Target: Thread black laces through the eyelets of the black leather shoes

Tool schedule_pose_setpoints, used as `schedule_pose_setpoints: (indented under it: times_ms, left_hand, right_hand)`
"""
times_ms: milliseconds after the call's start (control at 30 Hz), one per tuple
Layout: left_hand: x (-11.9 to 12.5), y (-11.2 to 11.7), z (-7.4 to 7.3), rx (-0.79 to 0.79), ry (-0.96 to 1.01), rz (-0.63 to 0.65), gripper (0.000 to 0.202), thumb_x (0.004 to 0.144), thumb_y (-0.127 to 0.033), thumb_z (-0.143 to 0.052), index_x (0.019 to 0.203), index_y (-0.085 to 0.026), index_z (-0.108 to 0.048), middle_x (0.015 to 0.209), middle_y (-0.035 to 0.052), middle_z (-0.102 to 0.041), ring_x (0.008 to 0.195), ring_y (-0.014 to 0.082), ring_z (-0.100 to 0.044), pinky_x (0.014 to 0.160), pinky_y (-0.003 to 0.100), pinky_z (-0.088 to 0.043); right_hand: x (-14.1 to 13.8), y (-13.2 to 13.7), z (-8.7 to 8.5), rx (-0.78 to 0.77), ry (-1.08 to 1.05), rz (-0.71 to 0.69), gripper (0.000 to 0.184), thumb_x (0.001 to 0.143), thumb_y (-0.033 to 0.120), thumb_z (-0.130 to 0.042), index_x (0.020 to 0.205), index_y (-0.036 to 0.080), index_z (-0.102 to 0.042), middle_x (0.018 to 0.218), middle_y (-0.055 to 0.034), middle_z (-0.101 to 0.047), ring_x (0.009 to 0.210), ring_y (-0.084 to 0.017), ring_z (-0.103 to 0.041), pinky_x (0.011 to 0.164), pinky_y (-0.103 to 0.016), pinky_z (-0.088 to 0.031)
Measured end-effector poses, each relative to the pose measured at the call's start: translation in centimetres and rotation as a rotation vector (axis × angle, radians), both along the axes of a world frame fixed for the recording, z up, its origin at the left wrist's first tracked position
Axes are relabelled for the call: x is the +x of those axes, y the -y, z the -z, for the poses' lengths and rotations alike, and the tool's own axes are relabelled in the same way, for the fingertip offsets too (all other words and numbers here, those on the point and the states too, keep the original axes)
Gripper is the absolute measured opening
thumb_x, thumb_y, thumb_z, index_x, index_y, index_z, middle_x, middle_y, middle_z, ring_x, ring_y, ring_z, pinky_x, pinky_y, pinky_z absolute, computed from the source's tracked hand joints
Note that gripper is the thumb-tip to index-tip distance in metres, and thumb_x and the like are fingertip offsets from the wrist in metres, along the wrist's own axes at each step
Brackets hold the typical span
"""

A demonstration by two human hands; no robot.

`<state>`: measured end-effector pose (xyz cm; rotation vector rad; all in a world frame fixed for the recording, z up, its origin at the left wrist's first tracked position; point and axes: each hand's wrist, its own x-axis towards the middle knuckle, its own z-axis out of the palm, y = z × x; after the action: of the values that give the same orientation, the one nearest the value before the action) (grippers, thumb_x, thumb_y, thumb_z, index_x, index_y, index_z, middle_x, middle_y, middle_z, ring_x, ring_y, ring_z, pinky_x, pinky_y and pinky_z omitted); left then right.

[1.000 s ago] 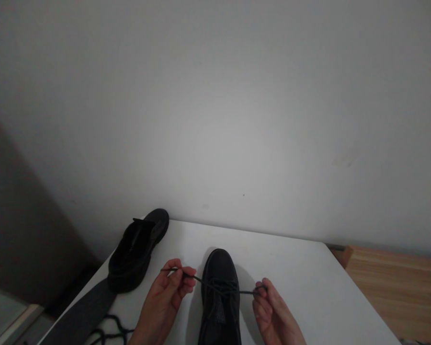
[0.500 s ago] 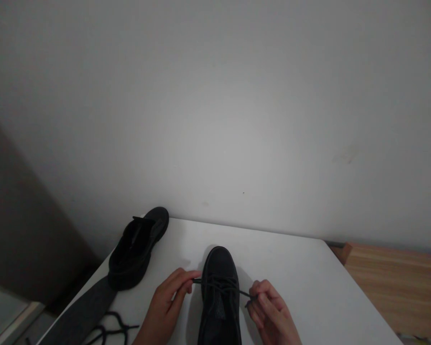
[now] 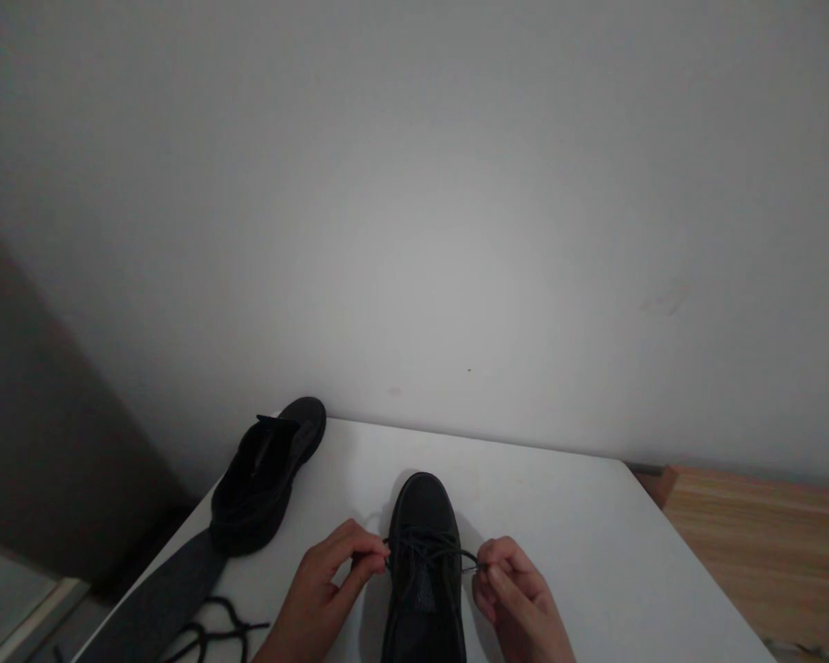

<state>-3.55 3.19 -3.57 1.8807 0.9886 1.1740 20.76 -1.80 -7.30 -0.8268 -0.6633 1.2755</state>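
A black shoe (image 3: 424, 516) stands toe-away from me on the white table (image 3: 566, 534), at the bottom centre. A black lace (image 3: 434, 548) crosses its upper. My left hand (image 3: 332, 585) pinches the lace's left end against the shoe's left side. On the shoe's right side, my right hand (image 3: 515, 599) pinches the other end. Both hands sit close to the shoe, fingers closed on the lace.
A second black shoe (image 3: 266, 474) without a lace lies at the table's back left corner. A loose black lace (image 3: 211, 631) and a dark grey strip (image 3: 158, 603) lie at the left front. A wooden surface (image 3: 766, 552) adjoins on the right; a white wall stands behind.
Both hands have moved inward to the shoe's sides, so the lace span between them has become short.
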Motion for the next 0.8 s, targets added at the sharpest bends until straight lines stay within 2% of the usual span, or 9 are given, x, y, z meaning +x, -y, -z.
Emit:
schedule_pose_setpoints:
  times_ms: [300, 533, 667, 800]
  left_hand:
    - [0.46, 0.2, 0.31, -0.034, -0.028, -0.008, 0.018, 0.093, -0.033, -0.064, 0.083, -0.024, -0.075, 0.075, 0.0023, -0.073, 0.072, 0.0179, -0.069, 0.068, 0.023, -0.051]
    - [0.41, 0.32, 0.96, 0.009, -0.064, 0.033, 0.014, 0.094, -0.029, -0.062, 0.087, -0.024, -0.074, 0.077, 0.0015, -0.071, 0.073, 0.0161, -0.068, 0.068, 0.022, -0.05]
    - [0.53, 0.4, 0.7, 0.043, -0.076, 0.035, 0.014, 0.094, -0.027, -0.062, 0.086, -0.023, -0.073, 0.075, 0.0016, -0.07, 0.072, 0.016, -0.068, 0.068, 0.022, -0.05]
    - [0.76, 0.52, 0.38, 0.061, -0.085, 0.043, 0.016, 0.095, -0.025, -0.06, 0.084, -0.022, -0.072, 0.073, 0.0019, -0.067, 0.069, 0.0156, -0.066, 0.065, 0.022, -0.049]
  right_hand:
    - [-0.13, -0.24, 0.59, 0.061, 0.022, -0.093, 0.025, 0.075, 0.039, -0.084, 0.074, 0.019, -0.068, 0.069, 0.0011, -0.055, 0.05, -0.007, -0.037, 0.046, -0.021, -0.027]
    - [-0.02, -0.25, 0.66, 0.062, 0.038, -0.067, 0.023, 0.077, 0.038, -0.082, 0.076, 0.019, -0.069, 0.071, 0.0009, -0.055, 0.052, -0.008, -0.038, 0.047, -0.021, -0.027]
    - [-0.03, -0.25, 0.52, 0.067, 0.059, -0.054, 0.023, 0.078, 0.038, -0.081, 0.076, 0.019, -0.068, 0.071, 0.0014, -0.054, 0.052, -0.008, -0.038, 0.047, -0.021, -0.026]
    - [-0.32, -0.07, -0.31, 0.067, 0.099, -0.026, 0.025, 0.078, 0.039, -0.081, 0.075, 0.019, -0.068, 0.072, 0.0009, -0.054, 0.053, -0.008, -0.038, 0.048, -0.022, -0.027]
